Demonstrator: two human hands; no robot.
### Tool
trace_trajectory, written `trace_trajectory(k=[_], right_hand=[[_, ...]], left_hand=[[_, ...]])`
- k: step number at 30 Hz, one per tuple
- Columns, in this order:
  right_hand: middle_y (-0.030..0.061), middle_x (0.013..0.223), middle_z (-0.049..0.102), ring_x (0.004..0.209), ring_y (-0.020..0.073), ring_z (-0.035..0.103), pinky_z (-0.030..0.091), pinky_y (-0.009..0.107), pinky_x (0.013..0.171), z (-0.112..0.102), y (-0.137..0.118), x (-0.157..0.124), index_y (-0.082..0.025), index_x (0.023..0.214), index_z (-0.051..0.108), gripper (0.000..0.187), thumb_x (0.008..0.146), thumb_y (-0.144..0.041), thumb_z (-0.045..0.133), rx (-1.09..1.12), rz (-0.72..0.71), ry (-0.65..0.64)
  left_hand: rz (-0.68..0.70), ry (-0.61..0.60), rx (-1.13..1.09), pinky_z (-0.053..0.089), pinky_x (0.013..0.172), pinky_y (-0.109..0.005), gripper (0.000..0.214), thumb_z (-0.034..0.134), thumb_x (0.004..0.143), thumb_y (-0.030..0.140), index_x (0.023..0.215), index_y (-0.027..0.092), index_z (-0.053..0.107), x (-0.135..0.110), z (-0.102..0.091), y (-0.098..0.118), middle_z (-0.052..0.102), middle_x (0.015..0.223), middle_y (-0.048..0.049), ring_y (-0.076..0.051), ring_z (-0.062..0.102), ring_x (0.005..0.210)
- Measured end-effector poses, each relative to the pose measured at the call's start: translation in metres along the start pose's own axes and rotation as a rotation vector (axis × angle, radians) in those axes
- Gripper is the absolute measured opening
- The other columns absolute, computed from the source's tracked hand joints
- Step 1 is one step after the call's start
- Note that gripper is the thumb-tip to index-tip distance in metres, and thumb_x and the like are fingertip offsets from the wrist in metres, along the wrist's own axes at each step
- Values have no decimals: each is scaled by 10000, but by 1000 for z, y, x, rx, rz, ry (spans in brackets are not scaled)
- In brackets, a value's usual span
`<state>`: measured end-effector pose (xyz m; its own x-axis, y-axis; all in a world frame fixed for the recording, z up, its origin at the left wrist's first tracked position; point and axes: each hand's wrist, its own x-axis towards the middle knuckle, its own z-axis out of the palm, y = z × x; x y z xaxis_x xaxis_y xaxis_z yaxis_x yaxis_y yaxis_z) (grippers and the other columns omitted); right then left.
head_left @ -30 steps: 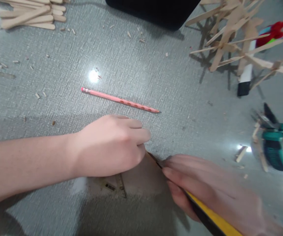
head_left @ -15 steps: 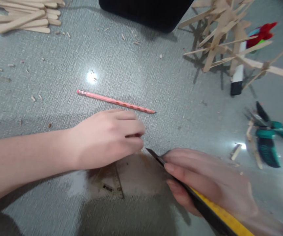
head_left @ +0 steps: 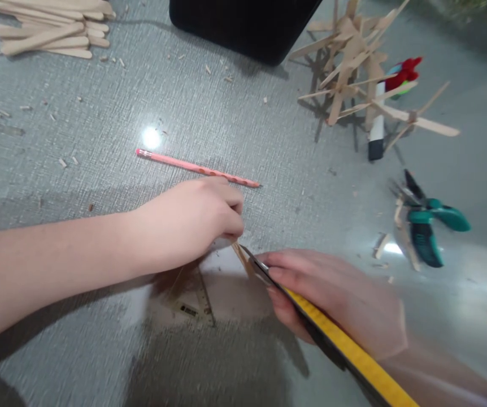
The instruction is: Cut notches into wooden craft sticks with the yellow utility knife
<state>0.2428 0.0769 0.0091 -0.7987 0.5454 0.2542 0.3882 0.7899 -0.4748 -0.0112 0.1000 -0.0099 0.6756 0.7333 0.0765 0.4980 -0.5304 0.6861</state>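
Note:
My right hand (head_left: 332, 299) is closed around a yellow and black utility knife (head_left: 337, 333). Its blade points up and left and meets a thin wooden craft stick (head_left: 240, 255). The fingers of my left hand (head_left: 196, 217) are curled down on that stick; only its end shows below them, and the rest is hidden under the hand. Just beyond my left knuckles lies a pink pencil (head_left: 175, 162). A clear set square (head_left: 205, 302) lies flat below my left wrist, partly covered by it.
A pile of craft sticks (head_left: 52, 31) lies at the upper left. Near the top stand a black object (head_left: 243, 25) and a structure of joined sticks (head_left: 345, 68), with a white marker (head_left: 378, 118) beside it. Green-handled pliers (head_left: 425, 226) lie at right, among wood scraps (head_left: 381, 247).
The knife has moved left and slightly up, so its blade now meets the stick. My left hand has tilted and shifted a little. The view has shifted slightly.

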Motion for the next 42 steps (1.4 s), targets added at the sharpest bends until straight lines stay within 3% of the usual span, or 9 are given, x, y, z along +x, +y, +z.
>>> trace_trajectory(k=[6, 11, 14, 18, 23, 28, 34, 42], right_hand=[[76, 999, 805, 846, 204, 795, 670, 297, 717, 0, 0, -1, -236, 1166, 584, 263, 923, -135, 590, 3, 5, -48], [93, 1025, 799, 862, 194, 795, 662, 274, 724, 1, 0, -2, -193, 1133, 599, 227, 918, -122, 613, -50, -29, -23], [57, 964, 806, 808, 189, 793, 654, 265, 678, 0, 1, 0, -214, 1118, 629, 193, 946, -140, 583, -25, -5, -65], [21, 811, 794, 698, 178, 776, 624, 238, 578, -1, -3, 7, -227, 1048, 672, 184, 956, -133, 543, 34, 85, -99], [-13, 719, 772, 669, 195, 772, 629, 266, 575, -3, -14, 12, -257, 1106, 677, 268, 922, -90, 578, 55, 146, -56], [-20, 727, 771, 644, 185, 761, 627, 267, 576, -4, -14, 13, -247, 1141, 634, 288, 926, -72, 558, 65, 44, -70], [-15, 738, 748, 590, 142, 701, 596, 250, 570, -3, -12, 13, -202, 1176, 604, 286, 932, -57, 566, 85, 37, -89], [41, 866, 789, 713, 175, 757, 620, 278, 618, -4, -9, 8, -202, 1179, 610, 240, 966, -107, 557, 11, -8, -81]], left_hand=[[70, 26, 41, 435, 722, -298, 301, 542, 905, 32, 721, 152, 749, 0, 2, -1, 646, 789, -31, -173, 591, 777], [110, 53, 65, 437, 717, -302, 324, 497, 874, -7, 693, 144, 720, -1, 5, -2, 648, 780, -40, -173, 576, 768], [109, 42, 82, 434, 711, -300, 323, 482, 856, -10, 690, 149, 709, 0, 5, -2, 653, 775, -39, -172, 573, 769], [83, -7, 111, 428, 697, -284, 296, 480, 807, -26, 707, 157, 690, 2, 3, 1, 666, 774, -31, -164, 572, 756], [38, -46, 125, 411, 675, -277, 228, 526, 849, 26, 730, 159, 668, 7, 3, 5, 666, 765, -22, -157, 553, 723], [-9, -101, 192, 416, 677, -280, 170, 602, 852, 51, 747, 162, 678, 13, 2, 13, 680, 797, -10, -159, 578, 742], [-55, -302, 322, 443, 730, -327, 95, 652, 868, 99, 837, 163, 715, 22, -3, 20, 710, 874, -29, -215, 649, 856], [-89, -291, 325, 425, 680, -309, 139, 632, 873, 77, 845, 173, 728, 23, -4, 22, 728, 885, -20, -196, 667, 845]])
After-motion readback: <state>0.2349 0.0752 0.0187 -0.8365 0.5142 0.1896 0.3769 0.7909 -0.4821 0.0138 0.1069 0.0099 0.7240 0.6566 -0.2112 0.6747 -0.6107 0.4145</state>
